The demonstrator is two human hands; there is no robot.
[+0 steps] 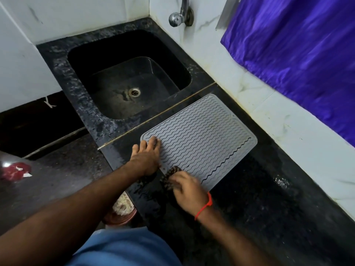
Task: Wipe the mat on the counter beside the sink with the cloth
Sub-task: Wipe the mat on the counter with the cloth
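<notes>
My right hand (pixel 187 191) is closed over a dark patterned cloth (pixel 170 177), pressing it down at the near left corner of the mat (pixel 199 141). My left hand (pixel 147 158) lies flat with fingers spread, its fingertips on the mat's left edge and the palm on the counter (pixel 259 198).

I judge the mat light, soft and rubbery, so it would slide or curl under a stroke unless pinned; the edge under my left fingers looks the right place to hold it. The cloth seems limp and easy to bunch.

The mat is pale grey with rounded corners and rows of wavy ridges, lying flat on the dark, wet-looking counter just near of the black sink (pixel 130 81).
</notes>
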